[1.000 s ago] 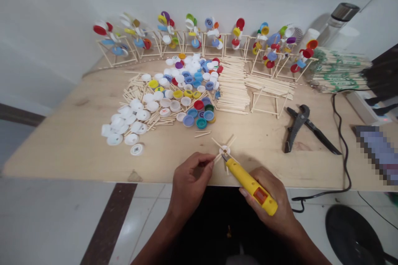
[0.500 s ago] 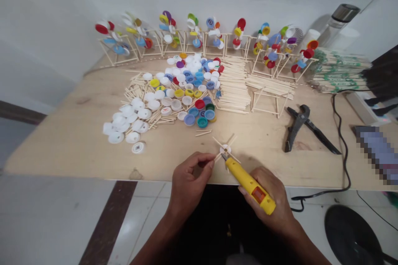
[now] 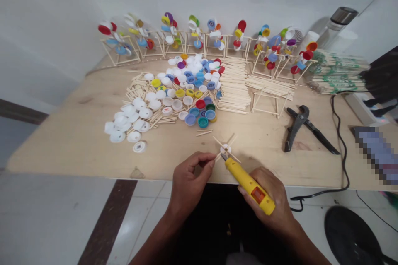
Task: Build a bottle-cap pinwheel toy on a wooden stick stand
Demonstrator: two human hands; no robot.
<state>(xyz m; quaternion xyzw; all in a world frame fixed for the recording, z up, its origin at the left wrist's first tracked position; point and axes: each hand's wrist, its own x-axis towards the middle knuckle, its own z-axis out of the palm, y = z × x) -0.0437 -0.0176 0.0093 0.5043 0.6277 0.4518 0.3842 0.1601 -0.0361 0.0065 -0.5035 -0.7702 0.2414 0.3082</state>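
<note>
Two hands on one piece: the left hand (image 3: 192, 180) pinches the lower-left pale wooden stick (image 3: 218, 157) of a spoked part, the right hand (image 3: 269, 192) is wrapped round a yellow plastic pen-shaped tool (image 3: 244, 175) with an orange-red window and narrow dark tip. Spoked part is near the front edge of the pale wood surface (image 3: 77, 140), between the hands: small round white hub (image 3: 226, 146), sticks radiating out; lowest one mostly hidden by the tool. Tip sits at or just beside the hub end of the pinched stick; can't tell if it's touching. Reads as the joining step at that spoke. Next move calls for a steady pinch, stick angle held, then the tip lifted clear without nudging the hub. Two short loose wooden sticks (image 3: 203, 133) lie near, up-left of the hub.
</note>
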